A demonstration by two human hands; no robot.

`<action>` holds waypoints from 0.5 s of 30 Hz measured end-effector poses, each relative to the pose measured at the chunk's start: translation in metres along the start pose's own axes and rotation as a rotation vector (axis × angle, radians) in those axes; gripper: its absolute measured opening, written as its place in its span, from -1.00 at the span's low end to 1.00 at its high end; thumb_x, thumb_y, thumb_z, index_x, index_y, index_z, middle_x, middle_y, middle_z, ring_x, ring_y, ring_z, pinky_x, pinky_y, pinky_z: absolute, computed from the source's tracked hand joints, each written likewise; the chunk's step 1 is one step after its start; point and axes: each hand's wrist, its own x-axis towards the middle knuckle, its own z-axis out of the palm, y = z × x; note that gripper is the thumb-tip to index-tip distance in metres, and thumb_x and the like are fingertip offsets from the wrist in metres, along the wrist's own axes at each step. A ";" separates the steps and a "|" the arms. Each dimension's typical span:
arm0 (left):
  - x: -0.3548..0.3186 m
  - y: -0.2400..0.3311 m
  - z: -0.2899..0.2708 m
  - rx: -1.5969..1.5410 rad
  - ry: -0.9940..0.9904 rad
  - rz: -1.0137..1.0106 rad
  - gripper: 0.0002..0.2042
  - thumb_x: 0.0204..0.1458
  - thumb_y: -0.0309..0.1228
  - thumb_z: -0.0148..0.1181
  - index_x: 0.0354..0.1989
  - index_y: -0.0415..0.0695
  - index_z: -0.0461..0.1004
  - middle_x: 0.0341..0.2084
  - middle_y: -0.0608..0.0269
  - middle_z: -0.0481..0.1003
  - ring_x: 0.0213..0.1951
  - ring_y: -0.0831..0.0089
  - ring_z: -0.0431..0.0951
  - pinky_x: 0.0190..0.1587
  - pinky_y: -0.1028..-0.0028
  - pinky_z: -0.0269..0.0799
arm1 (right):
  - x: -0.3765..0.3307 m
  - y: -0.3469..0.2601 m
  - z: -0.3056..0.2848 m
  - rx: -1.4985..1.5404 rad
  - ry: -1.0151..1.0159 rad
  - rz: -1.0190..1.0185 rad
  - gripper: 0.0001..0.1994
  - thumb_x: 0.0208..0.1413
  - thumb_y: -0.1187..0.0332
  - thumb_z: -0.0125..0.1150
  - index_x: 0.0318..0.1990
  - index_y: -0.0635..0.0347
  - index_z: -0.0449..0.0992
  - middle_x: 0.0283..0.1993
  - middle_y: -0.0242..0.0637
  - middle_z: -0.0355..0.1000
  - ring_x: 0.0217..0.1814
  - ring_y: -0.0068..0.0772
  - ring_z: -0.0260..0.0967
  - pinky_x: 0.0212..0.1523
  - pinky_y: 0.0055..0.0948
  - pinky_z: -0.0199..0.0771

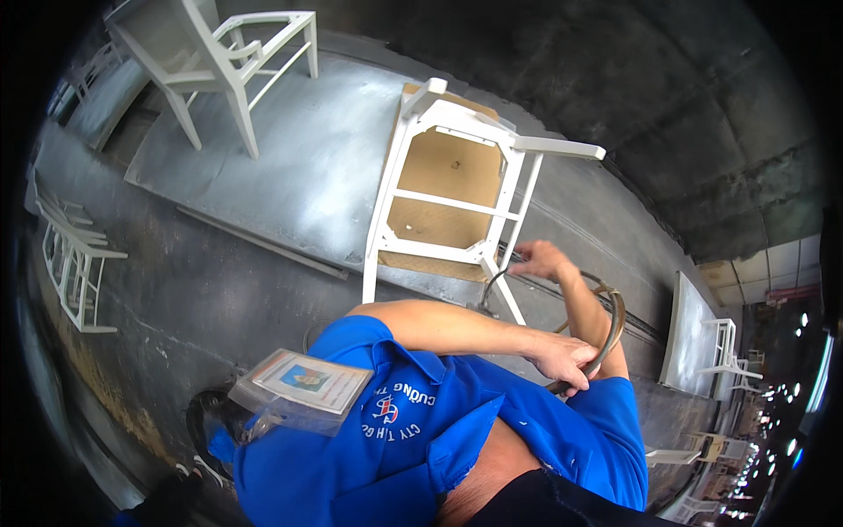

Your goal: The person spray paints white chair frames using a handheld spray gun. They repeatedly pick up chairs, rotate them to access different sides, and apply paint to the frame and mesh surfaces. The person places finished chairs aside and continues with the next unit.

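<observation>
A white wooden chair lies tipped on a brown cardboard sheet on a grey platform. My right hand is stretched out to the chair's lower leg and closed on a small dark tool, mostly hidden by the fingers. A dark hose loops from that tool around my right forearm. My left hand reaches across my chest and grips the hose near my right elbow. My blue shirt fills the lower middle of the view.
Another white chair stands upright at the back left of the platform. A white chair frame lies on the dark floor at the left. A white panel and more white furniture stand at the right. A badge holder hangs on my chest.
</observation>
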 end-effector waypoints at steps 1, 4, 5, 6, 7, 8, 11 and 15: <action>0.007 -0.001 0.000 0.011 -0.012 0.009 -0.79 0.19 -0.40 0.21 -0.16 -0.23 0.34 -0.43 0.11 0.62 -0.33 0.32 0.67 -0.24 0.30 0.56 | 0.002 0.002 0.015 -0.015 -0.063 -0.037 -0.09 -0.13 -0.30 0.50 0.30 0.12 0.52 0.12 0.03 0.60 0.16 0.02 0.58 0.22 -0.15 0.57; 0.032 -0.004 0.003 0.026 -0.049 -0.013 -0.77 0.16 -0.39 0.23 -0.17 -0.23 0.34 -0.46 0.12 0.62 -0.34 0.33 0.67 -0.28 0.31 0.56 | -0.014 0.017 0.065 -0.059 -0.207 -0.129 0.01 -0.18 -0.39 0.47 0.33 0.19 0.49 0.19 0.07 0.56 0.22 0.08 0.54 0.28 -0.13 0.53; 0.041 -0.005 0.004 0.013 -0.073 -0.004 -0.77 0.15 -0.40 0.24 -0.17 -0.22 0.34 -0.45 0.12 0.62 -0.34 0.34 0.67 -0.28 0.32 0.56 | -0.026 0.021 0.082 0.002 -0.258 -0.113 0.04 -0.18 -0.40 0.46 0.34 0.22 0.47 0.22 0.06 0.55 0.26 0.09 0.52 0.29 -0.12 0.51; 0.050 -0.006 0.005 0.006 -0.092 -0.008 -0.77 0.14 -0.40 0.24 -0.17 -0.22 0.34 -0.45 0.11 0.62 -0.34 0.34 0.67 -0.28 0.32 0.55 | -0.039 0.025 0.096 -0.039 -0.343 -0.114 -0.01 -0.11 -0.36 0.43 0.37 0.17 0.43 0.26 0.05 0.52 0.30 0.09 0.49 0.31 -0.11 0.49; 0.059 -0.007 0.005 0.011 -0.111 -0.023 -0.77 0.14 -0.41 0.24 -0.17 -0.22 0.34 -0.44 0.11 0.62 -0.34 0.35 0.67 -0.29 0.33 0.55 | -0.052 0.027 0.108 -0.108 -0.442 -0.094 -0.06 -0.03 -0.32 0.40 0.41 0.13 0.40 0.31 0.04 0.48 0.34 0.09 0.45 0.33 -0.11 0.47; 0.068 -0.008 0.006 -0.051 -0.141 -0.036 -0.78 0.12 -0.43 0.24 -0.17 -0.21 0.34 -0.42 0.09 0.62 -0.33 0.35 0.66 -0.30 0.34 0.54 | -0.070 0.031 0.117 -0.060 -0.492 -0.083 -0.10 0.01 -0.26 0.38 0.43 0.09 0.38 0.32 0.03 0.47 0.35 0.10 0.44 0.34 -0.09 0.47; 0.091 -0.011 0.006 -0.011 -0.227 -0.019 -0.78 0.11 -0.45 0.23 -0.14 -0.20 0.35 -0.39 0.08 0.62 -0.33 0.35 0.65 -0.31 0.34 0.53 | -0.121 0.046 0.124 0.236 -0.511 0.284 -0.22 0.14 -0.08 0.32 0.48 -0.03 0.30 0.36 0.00 0.44 0.37 0.11 0.41 0.35 -0.04 0.45; 0.126 -0.014 0.015 0.128 -0.368 0.077 -0.72 0.07 -0.37 0.31 -0.13 -0.20 0.40 -0.35 0.14 0.58 -0.27 0.36 0.61 -0.28 0.30 0.48 | -0.154 0.048 0.147 0.294 -0.310 0.191 -0.30 0.19 0.04 0.29 0.48 -0.08 0.28 0.32 -0.01 0.45 0.40 0.12 0.37 0.33 -0.01 0.45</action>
